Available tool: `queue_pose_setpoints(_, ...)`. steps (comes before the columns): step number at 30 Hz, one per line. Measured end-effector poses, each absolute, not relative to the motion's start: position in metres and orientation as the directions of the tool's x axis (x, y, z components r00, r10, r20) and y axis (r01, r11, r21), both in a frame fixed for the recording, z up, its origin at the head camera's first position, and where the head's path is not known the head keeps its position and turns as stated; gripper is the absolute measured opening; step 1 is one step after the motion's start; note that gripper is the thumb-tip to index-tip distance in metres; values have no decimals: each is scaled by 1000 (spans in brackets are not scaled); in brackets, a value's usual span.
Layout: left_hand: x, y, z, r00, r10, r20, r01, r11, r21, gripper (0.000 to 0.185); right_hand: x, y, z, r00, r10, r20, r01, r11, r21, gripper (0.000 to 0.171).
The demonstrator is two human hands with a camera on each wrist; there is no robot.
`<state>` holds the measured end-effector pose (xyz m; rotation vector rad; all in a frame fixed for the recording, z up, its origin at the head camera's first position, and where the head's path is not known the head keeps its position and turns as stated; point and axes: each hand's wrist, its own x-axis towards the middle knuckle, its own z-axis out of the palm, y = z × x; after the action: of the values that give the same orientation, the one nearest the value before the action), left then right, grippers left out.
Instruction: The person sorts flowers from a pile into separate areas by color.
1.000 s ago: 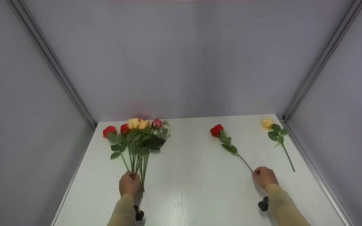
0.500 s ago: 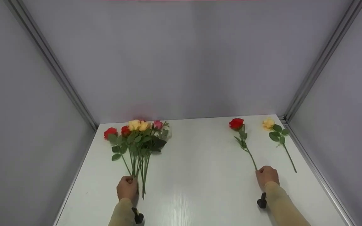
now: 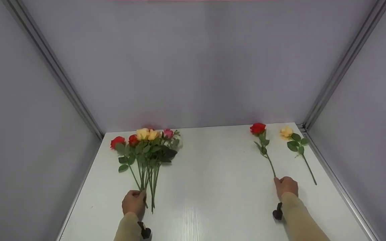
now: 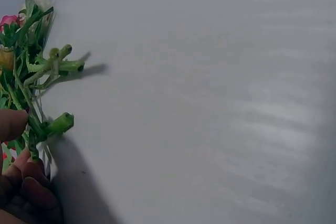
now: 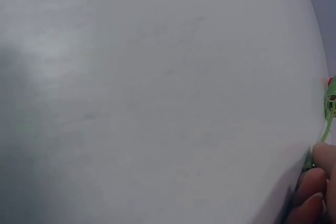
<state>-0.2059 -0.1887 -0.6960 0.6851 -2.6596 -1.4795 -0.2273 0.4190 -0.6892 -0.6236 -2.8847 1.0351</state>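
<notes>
From where I stand, the person's left hand pinches green stems between thumb and fingers, near the lower end of a bunch of long-stemmed flowers with green leaves. The left wrist view shows a cut stem end poking out past the fingertips, with more stem ends beyond it. In the head view, a few stems run down just to the right of that hand, outside its grip.

The right hand pinches the bottom of a single red rose on a slim green stem, its bloom pointing toward the back. Both arms wear beige sleeves, each with a small black device at the wrist.

Farther along, the bunch fans out at the left: red blooms on its outer side, yellow ones in the middle, then pink and whitish ones. At the right, just beyond the red rose and apart from it, a yellow rose with green leaves lies with its stem slanting toward the person.

Under everything is a white, glossy table. Around it stand plain grey walls, with metal strips running along the corners.
</notes>
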Motion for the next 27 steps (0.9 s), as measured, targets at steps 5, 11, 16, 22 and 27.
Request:
queue_pose_setpoints(5, -205, -192, -702, -903, -394, -170, -351, 451, 821, 33, -220, 415, -681, -922, 367, -127, 361, 692, -625, 41)
queue_pose_setpoints(11, -209, -194, -705, -900, -409, -152, -343, 447, 826, 27, -212, 411, -675, -921, 359, -151, 369, 680, -634, 41)
queue_pose_setpoints(16, -210, -196, -708, -904, -389, -178, -352, 437, 828, 31, -208, 413, -675, -920, 361, -156, 373, 675, -636, 45)
queue_pose_setpoints(22, -207, -202, -708, -904, -368, -217, -352, 352, 867, 34, -206, 414, -674, -922, 351, -164, 368, 663, -652, 50)
queue_pose_setpoints(27, -206, -207, -707, -902, -348, -256, -364, 293, 884, 37, -208, 414, -674, -923, 347, -166, 365, 655, -661, 51)
